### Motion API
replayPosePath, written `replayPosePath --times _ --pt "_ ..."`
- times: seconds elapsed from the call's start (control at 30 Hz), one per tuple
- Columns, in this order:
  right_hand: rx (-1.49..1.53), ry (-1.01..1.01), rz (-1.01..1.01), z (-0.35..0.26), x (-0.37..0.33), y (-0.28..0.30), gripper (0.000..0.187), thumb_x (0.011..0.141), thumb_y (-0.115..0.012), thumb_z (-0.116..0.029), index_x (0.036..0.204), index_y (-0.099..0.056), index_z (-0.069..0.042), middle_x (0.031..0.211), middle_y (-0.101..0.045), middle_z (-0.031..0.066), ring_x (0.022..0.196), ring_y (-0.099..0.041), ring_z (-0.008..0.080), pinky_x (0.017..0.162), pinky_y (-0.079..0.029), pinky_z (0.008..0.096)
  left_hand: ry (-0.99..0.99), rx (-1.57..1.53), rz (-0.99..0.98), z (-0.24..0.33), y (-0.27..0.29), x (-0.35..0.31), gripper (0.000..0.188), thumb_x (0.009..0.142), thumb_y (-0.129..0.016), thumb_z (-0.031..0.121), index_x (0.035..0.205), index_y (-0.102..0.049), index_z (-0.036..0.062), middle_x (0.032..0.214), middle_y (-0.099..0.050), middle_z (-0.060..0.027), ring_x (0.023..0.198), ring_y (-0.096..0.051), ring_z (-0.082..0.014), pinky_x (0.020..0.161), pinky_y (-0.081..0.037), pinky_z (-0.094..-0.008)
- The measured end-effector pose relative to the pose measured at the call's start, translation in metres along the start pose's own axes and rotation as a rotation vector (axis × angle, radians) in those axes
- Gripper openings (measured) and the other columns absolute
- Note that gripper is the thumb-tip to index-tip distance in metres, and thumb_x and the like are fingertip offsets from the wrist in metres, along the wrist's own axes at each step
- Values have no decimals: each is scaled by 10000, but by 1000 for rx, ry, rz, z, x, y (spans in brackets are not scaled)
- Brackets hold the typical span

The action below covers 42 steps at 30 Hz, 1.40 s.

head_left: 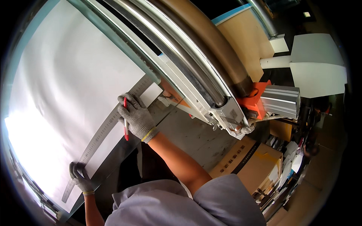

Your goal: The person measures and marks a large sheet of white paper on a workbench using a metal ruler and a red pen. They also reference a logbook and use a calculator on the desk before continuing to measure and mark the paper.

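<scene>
A long steel ruler (98, 138) lies diagonally across a large white sheet (71, 71), close to the sheet's near edge. My left hand (82, 180), in a grey knit glove, rests on the ruler's lower end with its fingers spread over the metal. Farther up, my right hand (138, 119) wears a matching glove with a yellow-trimmed cuff. It holds a slim red and white pen (126, 122), and its fingertips lie over the ruler. The pen's tip cannot be made out for certain.
Long metal and brown rollers (211, 41) run along the table's far right side, ending at an orange bracket (256, 101). A cardboard box (247, 162) stands on the floor to the right, beside a cluttered pile. The glass-like table edge (113, 165) lies just in front of me.
</scene>
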State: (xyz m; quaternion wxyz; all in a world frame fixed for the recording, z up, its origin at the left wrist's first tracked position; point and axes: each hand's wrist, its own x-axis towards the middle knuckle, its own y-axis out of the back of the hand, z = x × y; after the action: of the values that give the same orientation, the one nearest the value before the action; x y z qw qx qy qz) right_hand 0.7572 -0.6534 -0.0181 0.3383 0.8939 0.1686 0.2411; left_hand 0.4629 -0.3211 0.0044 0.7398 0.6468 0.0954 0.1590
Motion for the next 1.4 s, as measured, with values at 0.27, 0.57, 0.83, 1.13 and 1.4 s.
replayPosePath --times 0.27,0.57,0.83,1.13,1.4 --pt "62 -4 -15 6 -5 -4 344 849 -684 -229 1100 -598 -9 1381 -564 222 1374 -449 416 1205 -310 555 -1 -56 -38 -3 1 0 434 910 -598 -46 1332 -503 -24 1406 -508 -240 1328 -505 -408 1112 -415 -477" --pt "76 -22 -20 6 -7 -7 338 854 -654 -213 1107 -611 7 1390 -552 268 1372 -458 435 1212 -302 556 2 8 -97 4 9 6 363 972 -579 8 1318 -482 -37 1413 -505 -246 1302 -518 -421 1080 -435 -468" --pt "82 -32 -26 7 -6 -4 341 839 -656 -200 1108 -618 7 1390 -557 258 1378 -459 422 1214 -304 546 23 6 -106 0 5 3 399 962 -570 13 1348 -484 -38 1418 -494 -257 1325 -498 -433 1110 -406 -489" --pt "36 -21 17 3 1 4 377 769 -771 -183 1049 -577 -21 1336 -600 178 1344 -492 381 1170 -369 546 10 39 -67 1 3 0 436 925 -612 10 1342 -486 -12 1439 -489 -252 1324 -502 -429 1098 -426 -476" --pt "-42 -2 -23 -8 6 -1 414 729 -814 -132 1078 -603 -55 1346 -598 134 1291 -535 396 1092 -450 508 80 -33 -41 14 11 8 449 861 -703 96 1282 -561 31 1407 -525 -224 1289 -523 -435 1050 -463 -487"
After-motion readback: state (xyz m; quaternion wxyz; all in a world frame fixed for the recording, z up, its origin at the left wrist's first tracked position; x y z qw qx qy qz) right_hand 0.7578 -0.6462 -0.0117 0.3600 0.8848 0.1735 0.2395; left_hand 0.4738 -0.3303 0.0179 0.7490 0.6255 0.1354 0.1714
